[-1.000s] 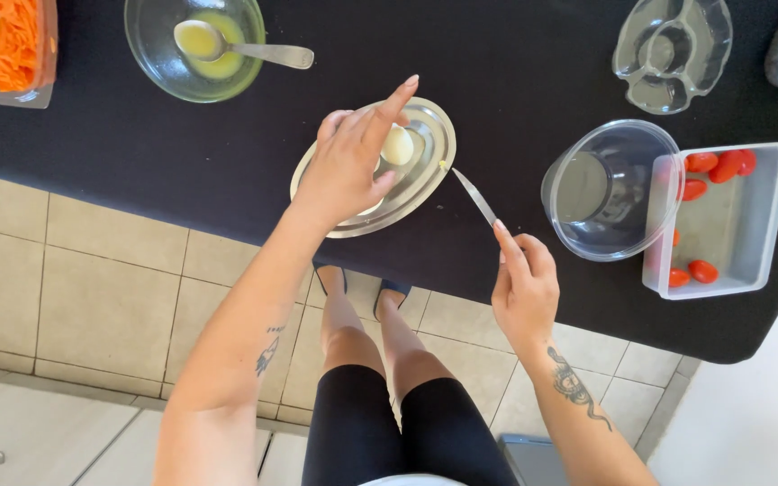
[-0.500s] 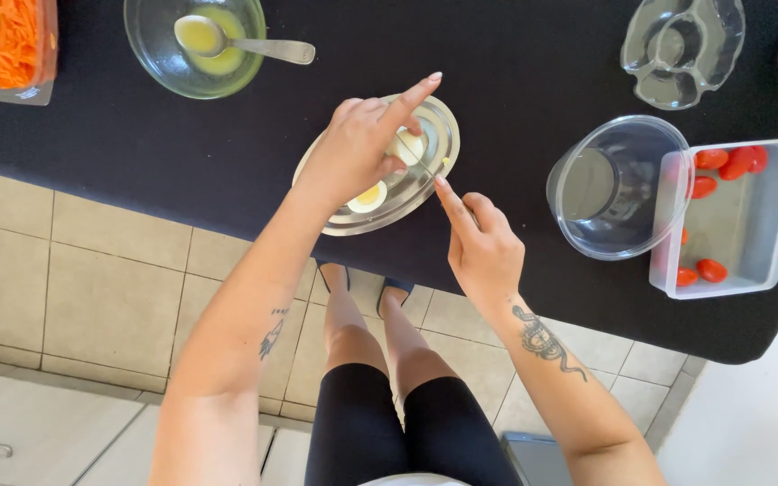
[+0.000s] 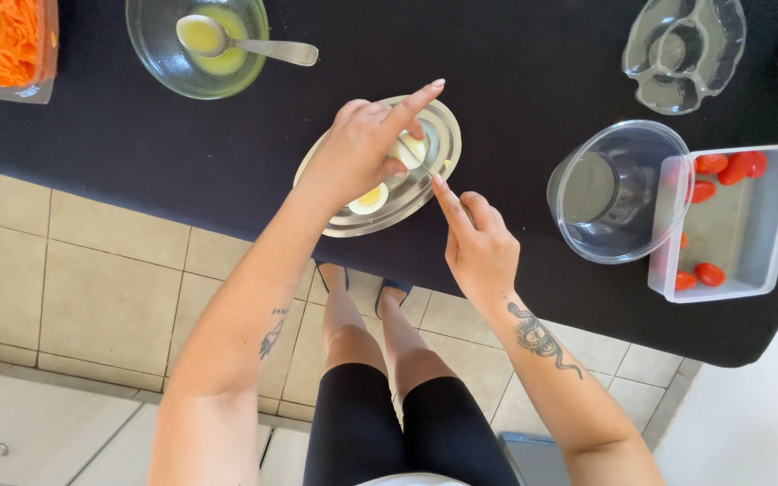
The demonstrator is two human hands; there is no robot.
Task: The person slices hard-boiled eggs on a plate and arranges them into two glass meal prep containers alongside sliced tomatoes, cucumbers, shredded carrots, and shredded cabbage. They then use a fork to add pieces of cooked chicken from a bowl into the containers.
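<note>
On the black desk (image 3: 533, 54), head view: my left hand (image 3: 357, 153) pins a boiled egg (image 3: 410, 148) on the oval metal plate (image 3: 447, 135), fingers curled on it, index finger stretched out. My right hand (image 3: 479, 243) has its grip closed on a knife (image 3: 422, 163), forefinger along the spine. Blade runs from the right hand up-left onto the egg, just beside the left fingertips. One cut half (image 3: 367, 198) lies nearer me on the plate. Right hand sits nearer the desk edge.
</note>
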